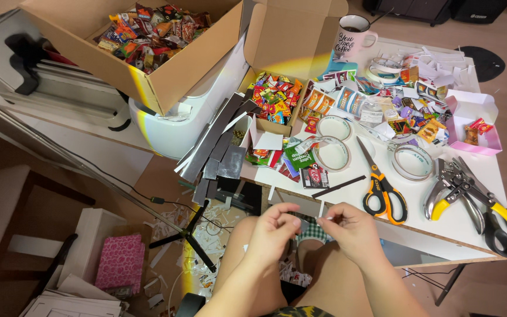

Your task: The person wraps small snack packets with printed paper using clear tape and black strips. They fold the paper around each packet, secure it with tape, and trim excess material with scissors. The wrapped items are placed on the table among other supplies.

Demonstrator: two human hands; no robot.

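Down on the floor at the far left lies a pink patterned pad of paper (121, 262), with paper scraps strewn near the black tripod legs (189, 232). Above it, a large open cardboard box (177, 70) brims with small, bright miniature snack packets. Dark grey card strips (215, 144) lean off the edge of the white surface (441, 229), beside a smaller open cardboard box (277, 97) also filled with tiny colourful wrappers.

At the near edge, above the person's knees, the left hand (272, 230) is curled with its fingers bunched toward the thumb, meeting the right hand (353, 230). The right hand pinches a tiny white paper piece (321, 215) between thumb and forefinger, held upright just below the surface edge; whether the left fingertips touch it I cannot tell.

On the surface just beyond the hands lies a thin black strip (338, 186), and past it 2 clear tape rolls (331, 154). To the right are orange-handled scissors (382, 188), blades pointing away, then a 3rd tape roll (413, 162). Further right, yellow-handled metal pliers (450, 194) overlap black-and-yellow-handled scissors (500, 220). At the back stands a white lettered mug (352, 36), and on the far right a small pink paper box (473, 126) holds a few miniatures amid white offcuts.
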